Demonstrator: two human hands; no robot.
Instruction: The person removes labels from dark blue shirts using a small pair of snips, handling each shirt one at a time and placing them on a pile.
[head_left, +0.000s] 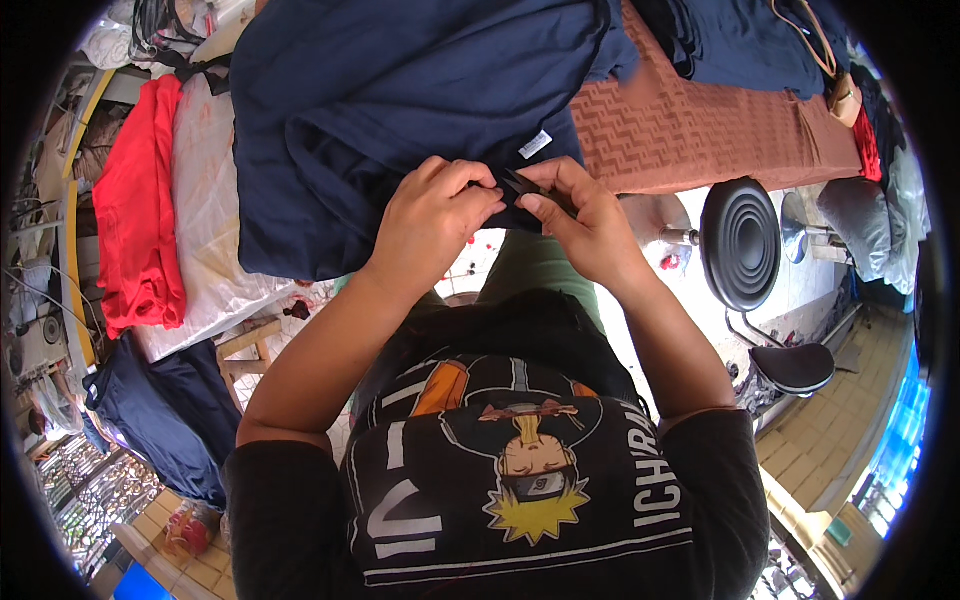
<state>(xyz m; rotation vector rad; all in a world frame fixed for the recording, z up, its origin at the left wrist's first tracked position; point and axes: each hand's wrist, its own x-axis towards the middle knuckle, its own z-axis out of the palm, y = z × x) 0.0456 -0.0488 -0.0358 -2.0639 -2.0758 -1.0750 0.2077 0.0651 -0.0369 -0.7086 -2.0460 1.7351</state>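
A large navy blue garment (380,110) lies spread over the table in front of me, with a small white label (536,144) near its front edge. At that edge my left hand (428,218) is closed, thumb and fingertips pinched together against the cloth; whether they hold the hem or a thread is too small to tell. Close beside it, my right hand (592,222) grips small black thread snips (516,184) between thumb and fingers. The tips of the snips point toward the left fingertips, at the cloth's edge.
Brown patterned cloth (700,130) covers the table at right, bearing more dark garments (745,45). A red garment (140,210) lies at left on clear plastic sheeting (205,160). Navy cloth (165,415) hangs below it. A round black stool (740,245) stands at right.
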